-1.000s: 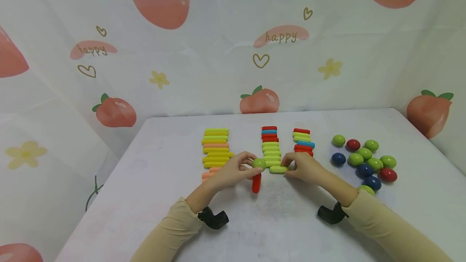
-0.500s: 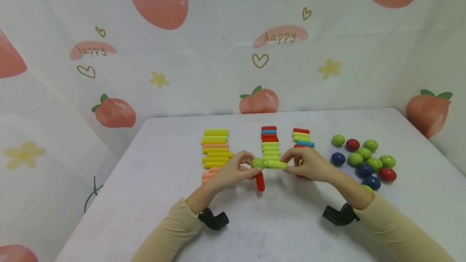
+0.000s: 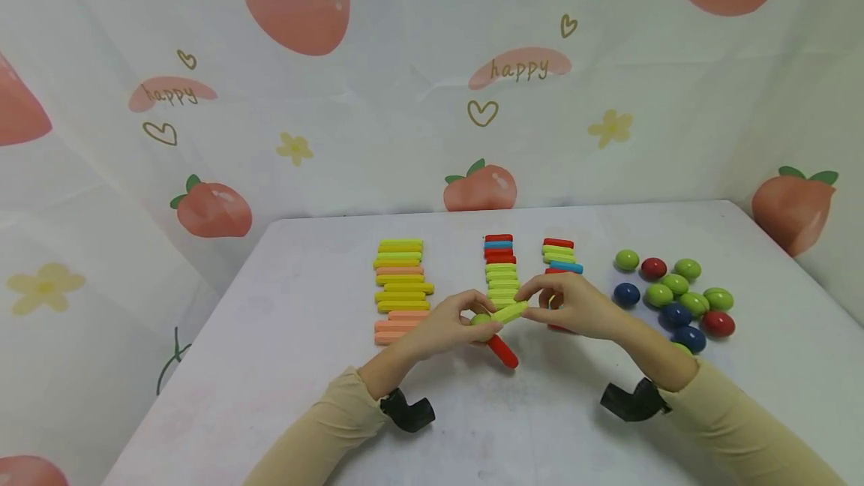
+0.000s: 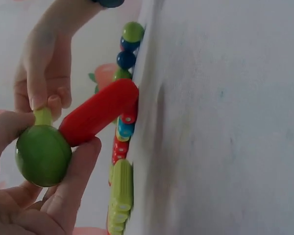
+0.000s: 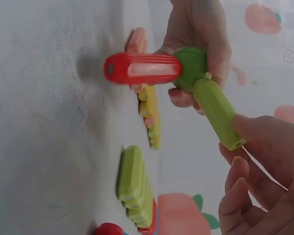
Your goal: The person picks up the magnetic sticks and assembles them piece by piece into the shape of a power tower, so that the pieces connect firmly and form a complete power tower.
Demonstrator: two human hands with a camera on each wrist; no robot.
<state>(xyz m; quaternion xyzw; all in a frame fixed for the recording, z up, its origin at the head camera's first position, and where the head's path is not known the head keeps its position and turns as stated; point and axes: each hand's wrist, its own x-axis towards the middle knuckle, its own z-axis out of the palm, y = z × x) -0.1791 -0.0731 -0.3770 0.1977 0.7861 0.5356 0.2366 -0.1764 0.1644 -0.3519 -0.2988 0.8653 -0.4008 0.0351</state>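
My left hand (image 3: 448, 325) grips a green ball (image 4: 44, 155) between thumb and fingers, above the table. A red ridged stick (image 5: 147, 68) juts out of that ball, slanting down to the right in the head view. My right hand (image 3: 574, 307) pinches a lime-green ridged stick (image 5: 218, 112) by its outer end, between thumb and index finger. The stick's other end meets the ball, where a small green peg shows at the joint in the right wrist view. The lime stick points up to the right from the ball.
Yellow, lime and orange sticks (image 3: 403, 278) lie in a column left on the white table (image 3: 324, 268). Behind the hands is a column of lime, red and blue sticks (image 3: 501, 276); another column (image 3: 559, 244) is partly hidden by my right hand. Green, red and blue balls (image 3: 675, 315) cluster at right.
My right hand has lifted the lime stick off the table to the ball. My left hand has dipped slightly and turned the ball, swinging the red stick toward the right. The lime stick now tilts upward.
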